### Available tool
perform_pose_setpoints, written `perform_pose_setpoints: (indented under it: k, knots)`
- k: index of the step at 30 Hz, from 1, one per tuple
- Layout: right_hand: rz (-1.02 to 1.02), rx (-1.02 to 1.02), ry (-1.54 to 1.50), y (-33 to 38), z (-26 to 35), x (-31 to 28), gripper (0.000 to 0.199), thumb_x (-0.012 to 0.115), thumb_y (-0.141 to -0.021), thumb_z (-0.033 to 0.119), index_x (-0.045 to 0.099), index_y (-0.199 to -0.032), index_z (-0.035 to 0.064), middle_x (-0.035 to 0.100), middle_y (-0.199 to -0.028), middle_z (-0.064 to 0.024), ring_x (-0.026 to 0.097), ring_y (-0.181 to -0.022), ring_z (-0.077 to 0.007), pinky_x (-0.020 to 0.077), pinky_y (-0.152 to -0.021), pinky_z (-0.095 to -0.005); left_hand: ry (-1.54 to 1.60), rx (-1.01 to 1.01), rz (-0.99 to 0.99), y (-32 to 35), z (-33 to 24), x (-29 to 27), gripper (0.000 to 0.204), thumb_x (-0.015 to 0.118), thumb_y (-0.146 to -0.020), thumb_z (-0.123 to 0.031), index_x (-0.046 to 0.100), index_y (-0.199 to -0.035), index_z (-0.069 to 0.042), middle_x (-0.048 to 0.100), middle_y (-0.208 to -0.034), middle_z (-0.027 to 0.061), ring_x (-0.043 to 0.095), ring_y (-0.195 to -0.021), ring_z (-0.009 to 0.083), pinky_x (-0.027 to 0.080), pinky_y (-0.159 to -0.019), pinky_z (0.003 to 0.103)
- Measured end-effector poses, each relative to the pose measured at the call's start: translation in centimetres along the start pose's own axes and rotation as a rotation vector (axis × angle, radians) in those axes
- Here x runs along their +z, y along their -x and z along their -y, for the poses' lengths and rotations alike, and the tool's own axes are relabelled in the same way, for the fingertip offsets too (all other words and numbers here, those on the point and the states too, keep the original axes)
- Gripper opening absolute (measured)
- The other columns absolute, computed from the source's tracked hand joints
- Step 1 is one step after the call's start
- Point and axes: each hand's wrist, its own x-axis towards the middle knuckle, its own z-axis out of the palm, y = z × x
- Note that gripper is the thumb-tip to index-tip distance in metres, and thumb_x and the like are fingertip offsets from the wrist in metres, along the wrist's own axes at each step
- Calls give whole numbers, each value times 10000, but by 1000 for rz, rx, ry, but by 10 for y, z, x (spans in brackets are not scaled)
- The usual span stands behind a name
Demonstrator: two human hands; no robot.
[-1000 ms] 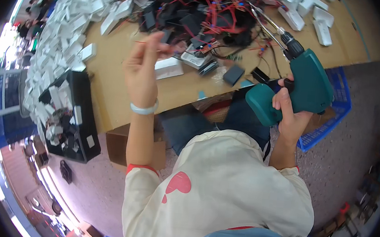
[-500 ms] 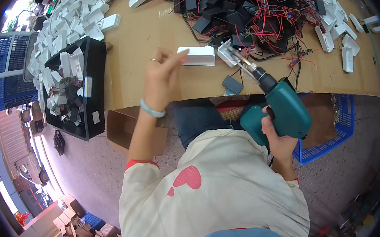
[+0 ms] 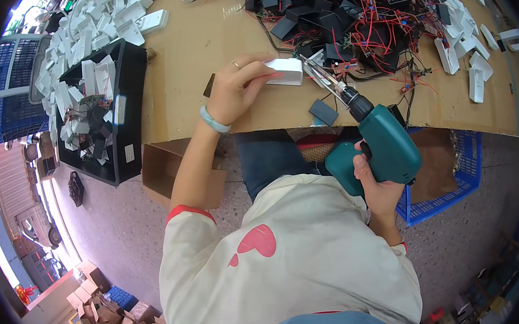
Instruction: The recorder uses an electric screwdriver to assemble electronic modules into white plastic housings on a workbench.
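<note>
My left hand point(image 3: 239, 86), wearing a ring and a pale bracelet, grips the left end of a white plastic case point(image 3: 290, 72) with thumb and fingers. The case lies on the cardboard-covered table. My right hand point(image 3: 379, 188) is wrapped round the handle of a green cordless drill point(image 3: 392, 144). Its long bit points up and left, the tip close to the right end of the case. Another white piece lies partly hidden behind the bit. A small dark grey block point(image 3: 324, 112) rests near the table's front edge, below the bit.
Black boxes with tangled red wires point(image 3: 370, 30) are heaped at the back. White shells point(image 3: 115, 10) pile up at the left, more at the far right. A black crate point(image 3: 128, 120) of parts stands left; a cardboard box point(image 3: 162, 175) and a blue basket point(image 3: 440, 209) sit below the table edge.
My left hand has moved right and a little down, and its fingers have closed on the white case. The drill has shifted slightly left and down, its bit now nearer the case.
</note>
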Motion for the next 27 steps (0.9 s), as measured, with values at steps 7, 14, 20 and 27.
perform_pose_setpoints:
  k: [7, 14, 20, 27]
  knots:
    - [155, -51, 100, -3, -11, -2, 379, 777, -932, 12, 652, -1289, -20, 732, -1118, -100, 658, -798, -97, 549, -709, -251, -152, -27, -53, 17, 4, -24, 112, 690, -874, 74, 718, -943, -9, 767, -1100, 112, 740, -923, 254, 584, -750, 345]
    - [151, -104, 201, -7, -23, 14, 247, 836, -862, 41, 679, -1031, -48, 659, -927, -97, 624, -797, -186, 505, -726, -293, -36, -52, -359, 36, -13, -16, 217, 791, -810, 79, 784, -997, -31, 762, -1047, 112, 707, -887, 244, 554, -784, 326]
    - [154, -124, 181, -8, -21, 14, 237, 830, -867, 39, 681, -1032, -43, 664, -934, -105, 626, -804, -198, 507, -730, -290, 285, -455, -702, 65, -41, -10, 144, 783, -870, 80, 797, -997, 15, 728, -958, 96, 656, -850, 145, 514, -726, 255]
    - [155, -152, 180, -16, -20, 28, 243, 820, -873, 32, 679, -1058, -36, 671, -954, -112, 637, -823, -210, 516, -753, -296, -29, -392, -495, 43, -44, -6, 173, 867, -807, -18, 836, -964, -84, 698, -860, 54, 613, -673, 101, 465, -553, 254]
